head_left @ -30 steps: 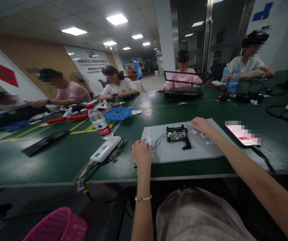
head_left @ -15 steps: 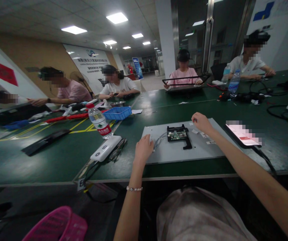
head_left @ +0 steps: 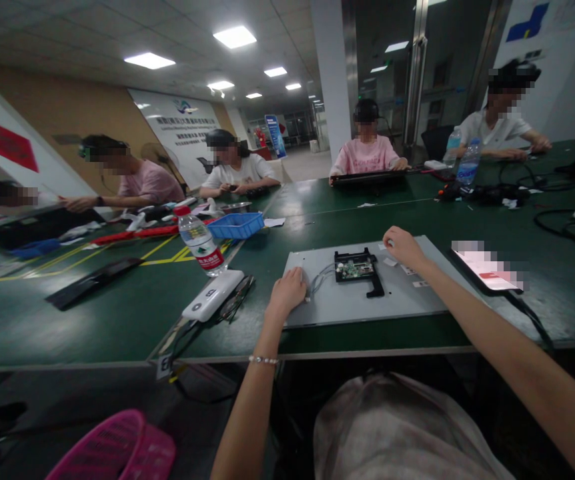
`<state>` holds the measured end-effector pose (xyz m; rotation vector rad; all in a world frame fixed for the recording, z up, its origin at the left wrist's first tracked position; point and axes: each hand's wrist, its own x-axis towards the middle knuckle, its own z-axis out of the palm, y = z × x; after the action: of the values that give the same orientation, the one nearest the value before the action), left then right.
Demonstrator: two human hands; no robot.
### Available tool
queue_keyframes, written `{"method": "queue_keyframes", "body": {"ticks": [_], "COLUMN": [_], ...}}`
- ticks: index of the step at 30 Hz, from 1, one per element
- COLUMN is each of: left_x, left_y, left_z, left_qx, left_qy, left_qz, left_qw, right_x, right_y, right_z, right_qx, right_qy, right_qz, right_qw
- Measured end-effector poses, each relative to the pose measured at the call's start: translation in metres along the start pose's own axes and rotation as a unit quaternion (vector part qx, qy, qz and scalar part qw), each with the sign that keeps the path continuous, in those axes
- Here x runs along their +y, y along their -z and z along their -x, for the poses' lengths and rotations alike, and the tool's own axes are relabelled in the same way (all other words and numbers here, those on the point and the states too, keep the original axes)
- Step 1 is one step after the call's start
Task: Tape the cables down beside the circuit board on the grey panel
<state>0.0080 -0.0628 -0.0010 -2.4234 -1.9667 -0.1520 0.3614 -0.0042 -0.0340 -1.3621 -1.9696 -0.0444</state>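
Note:
A flat grey panel [head_left: 317,310] lies on the green table in front of me. Near its middle sits a green circuit board [head_left: 355,268] in a black bracket [head_left: 376,285], with thin grey cables [head_left: 321,277] running left. My left hand [head_left: 288,291] rests at the panel's left edge beside the cable ends, fingers curled together; its fingertips are hidden. Over the panel's far edge, my right hand [head_left: 403,245] is closed with bent fingers; anything inside it is too small to make out. Small white labels [head_left: 407,269] lie on the panel near the right wrist.
A phone [head_left: 487,270] with a lit screen lies right of the panel. To the left are a white power bank [head_left: 213,295], a water bottle [head_left: 200,240] and a blue tray [head_left: 236,225]. Several co-workers sit around the table; one holds a dark panel [head_left: 370,178].
My left hand has shifted slightly and its forearm swung a little left. My right hand stays almost still. The co-worker opposite has lowered a black frame.

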Motion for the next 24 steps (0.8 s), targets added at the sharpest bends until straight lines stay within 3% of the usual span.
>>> {"method": "queue_keyframes", "body": {"ticks": [3,8,13,19,24], "left_x": [0.008,0.038,0.063,0.064,0.058], "left_y": [0.006,0.017,0.007,-0.019,-0.021], "left_z": [-0.01,-0.046,-0.079,-0.084,-0.079], "left_qx": [0.022,0.054,0.061,0.087,0.119], "left_qy": [-0.005,-0.069,-0.094,-0.122,-0.136], "left_qz": [0.0,0.037,0.112,0.185,0.19], "left_qw": [1.0,0.995,0.987,0.971,0.965], "right_x": [0.0,0.003,0.007,0.008,0.006], "right_y": [0.0,-0.002,-0.006,-0.006,-0.007], "right_z": [0.001,0.001,0.0,0.001,0.001], "right_qx": [0.003,0.019,0.043,0.037,0.039], "right_qy": [-0.006,0.004,0.017,0.011,0.017], "right_qz": [0.007,0.009,-0.003,-0.008,-0.006], "right_qw": [1.0,1.0,0.999,0.999,0.999]}}
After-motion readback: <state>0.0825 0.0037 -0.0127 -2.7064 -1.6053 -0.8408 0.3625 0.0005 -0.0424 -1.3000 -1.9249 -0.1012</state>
